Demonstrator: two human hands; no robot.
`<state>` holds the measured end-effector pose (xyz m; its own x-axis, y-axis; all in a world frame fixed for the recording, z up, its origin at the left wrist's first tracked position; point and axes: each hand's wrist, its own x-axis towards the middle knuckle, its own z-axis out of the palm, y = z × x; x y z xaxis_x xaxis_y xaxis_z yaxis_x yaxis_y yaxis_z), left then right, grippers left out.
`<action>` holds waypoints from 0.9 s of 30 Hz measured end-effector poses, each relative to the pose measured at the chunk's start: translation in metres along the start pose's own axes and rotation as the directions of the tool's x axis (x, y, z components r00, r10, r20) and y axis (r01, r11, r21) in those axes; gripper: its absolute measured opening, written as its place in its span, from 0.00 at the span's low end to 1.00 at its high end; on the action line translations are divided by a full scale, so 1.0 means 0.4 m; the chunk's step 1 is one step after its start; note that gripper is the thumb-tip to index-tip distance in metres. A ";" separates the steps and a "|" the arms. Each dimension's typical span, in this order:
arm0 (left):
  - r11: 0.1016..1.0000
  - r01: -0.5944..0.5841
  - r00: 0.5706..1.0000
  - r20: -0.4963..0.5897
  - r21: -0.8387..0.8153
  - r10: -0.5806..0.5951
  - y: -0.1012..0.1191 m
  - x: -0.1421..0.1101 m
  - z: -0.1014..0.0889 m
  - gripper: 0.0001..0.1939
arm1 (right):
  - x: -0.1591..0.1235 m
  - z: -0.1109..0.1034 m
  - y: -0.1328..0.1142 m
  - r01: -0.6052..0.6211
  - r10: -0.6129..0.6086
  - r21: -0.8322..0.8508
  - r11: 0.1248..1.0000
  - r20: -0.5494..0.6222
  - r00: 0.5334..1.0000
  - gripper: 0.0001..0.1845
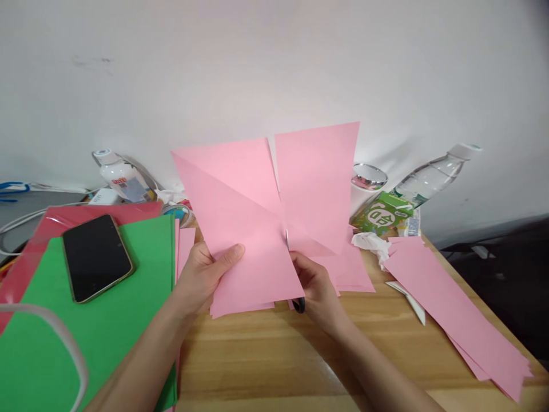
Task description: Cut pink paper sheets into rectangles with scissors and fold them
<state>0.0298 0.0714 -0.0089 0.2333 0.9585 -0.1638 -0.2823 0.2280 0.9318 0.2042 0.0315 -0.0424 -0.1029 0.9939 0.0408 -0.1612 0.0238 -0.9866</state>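
My left hand [210, 269] pinches the left side of a pink sheet of paper [249, 240], thumb on top and fingers behind. The sheet is held up over the table, and a long slit splits its upper part in two. In my right hand [315, 286] is a pair of scissors [299, 304]; a black handle loop shows below the fingers. A bit of blade pokes through at the slit's lower end, and the rest is hidden behind the paper. More pink paper [355, 272] lies on the table beneath.
Cut pink strips [454, 315] lie along the table's right edge. Crumpled tissue [373, 246], a green box [384, 212] and a leaning clear bottle [437, 174] are behind. At left, a phone [98, 257] rests on green sheets [141, 309], with a white bottle [126, 177] near the wall.
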 end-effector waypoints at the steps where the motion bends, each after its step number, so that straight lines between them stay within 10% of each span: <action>1: 1.000 0.005 1.000 0.005 -0.001 -0.005 0.001 0.001 0.000 0.09 | 0.000 0.000 0.001 0.005 -0.005 0.004 1.000 0.001 1.000 0.10; 27: 0.998 0.026 0.998 0.062 0.057 -0.030 -0.006 0.001 -0.006 0.09 | 0.002 0.004 -0.002 0.047 -0.047 0.022 0.999 -0.038 0.998 0.13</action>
<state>0.0282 0.0717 -0.0121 0.2989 0.9388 -0.1712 -0.2229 0.2431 0.9440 0.2027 0.0320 -0.0412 -0.0581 0.9950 0.0808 -0.1876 0.0686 -0.9798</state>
